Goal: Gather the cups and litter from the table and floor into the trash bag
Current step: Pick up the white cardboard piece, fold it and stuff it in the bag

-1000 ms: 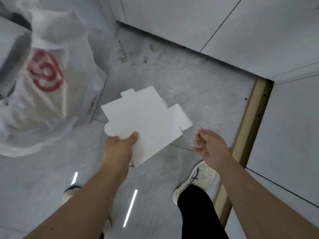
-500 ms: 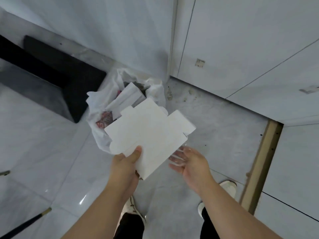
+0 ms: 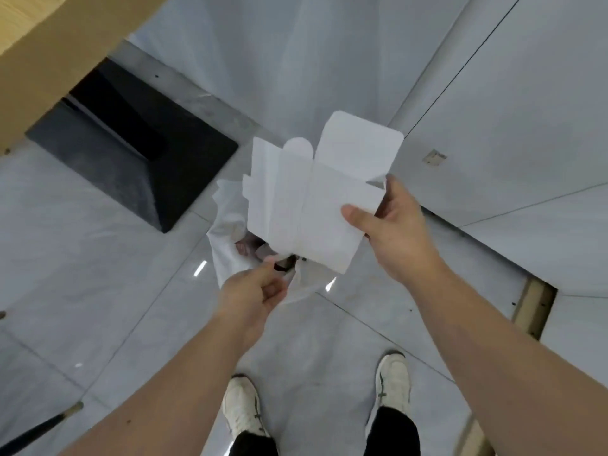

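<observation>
left hand (image 3: 260, 291) pinches the trash bag (image 3: 227, 258) rim, curled shut | right hand (image 3: 391, 232) grips the flattened white carton (image 3: 309, 205) above the bag, not yet in | some litter already bagged | cups unseen; remaining litter cannot be judged

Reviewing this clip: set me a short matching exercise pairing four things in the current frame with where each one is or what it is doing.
Things:
1. flattened white box
2. left hand
3. trash bag
4. black base

States:
A. on the floor, below the box
B. pinching the bag's rim
C. on the floor, upper left
D. held in the right hand

Pairs: 1-D, 2-B, 3-A, 4-C
</observation>
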